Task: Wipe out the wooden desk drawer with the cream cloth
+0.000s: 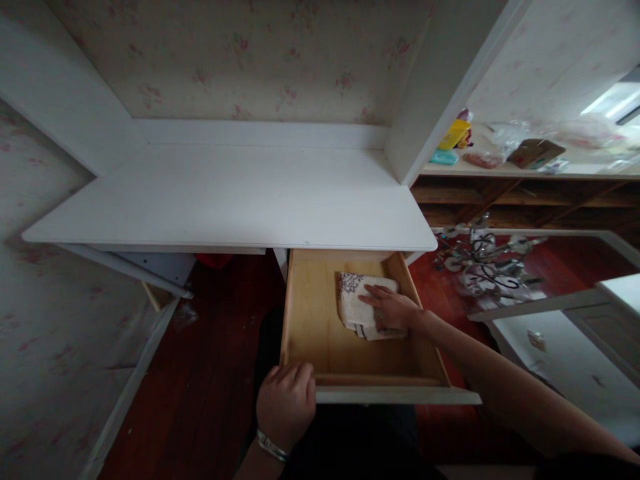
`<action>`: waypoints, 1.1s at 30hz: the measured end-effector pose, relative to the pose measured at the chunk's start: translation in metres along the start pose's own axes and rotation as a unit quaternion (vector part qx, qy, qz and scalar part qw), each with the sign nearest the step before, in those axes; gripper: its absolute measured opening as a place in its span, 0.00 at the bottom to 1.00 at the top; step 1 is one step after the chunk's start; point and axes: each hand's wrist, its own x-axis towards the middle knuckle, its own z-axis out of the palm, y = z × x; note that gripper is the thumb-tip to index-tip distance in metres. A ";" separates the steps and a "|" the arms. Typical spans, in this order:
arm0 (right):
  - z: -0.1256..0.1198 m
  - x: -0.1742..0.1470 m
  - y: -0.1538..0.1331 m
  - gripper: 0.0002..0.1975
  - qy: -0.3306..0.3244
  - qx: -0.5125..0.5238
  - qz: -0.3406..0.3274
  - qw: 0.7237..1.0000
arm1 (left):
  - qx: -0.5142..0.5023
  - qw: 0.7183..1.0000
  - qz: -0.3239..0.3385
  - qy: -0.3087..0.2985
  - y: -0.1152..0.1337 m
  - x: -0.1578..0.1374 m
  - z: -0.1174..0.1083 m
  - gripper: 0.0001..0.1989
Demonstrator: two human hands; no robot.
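So the right hand (387, 310) is lying on a folded floral-print cloth (356, 308), fingers spread, and that cloth's inside a pulled-out wooden drawer (313, 313) under the white surface (260, 200). Meanwhile the left hand (287, 403) is curled over the drawer's front left corner, gripping it.

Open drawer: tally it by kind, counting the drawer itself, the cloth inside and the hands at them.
Drawer: 1
Folded cloth: 1
Hands: 2 (left hand curled over the drawer's front edge, right hand on the cloth)
Total: 4
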 end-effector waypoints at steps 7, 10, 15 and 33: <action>0.025 -0.060 -0.038 0.43 -0.028 0.025 0.006 0.999 | -0.001 1.000 -0.001 -0.002 0.002 0.002 -0.002 0.11; 0.021 -0.061 -0.048 0.42 -0.029 0.023 0.026 0.999 | 0.003 1.000 0.004 0.000 0.002 0.003 -0.002 0.11; 0.011 -0.038 -0.056 0.41 -0.029 -0.011 0.034 0.999 | 0.007 1.000 0.006 0.000 0.001 0.002 -0.002 0.11; 0.004 0.044 -0.180 0.36 0.033 -0.045 -0.029 0.998 | -0.002 1.000 -0.001 0.019 0.000 0.001 0.000 0.10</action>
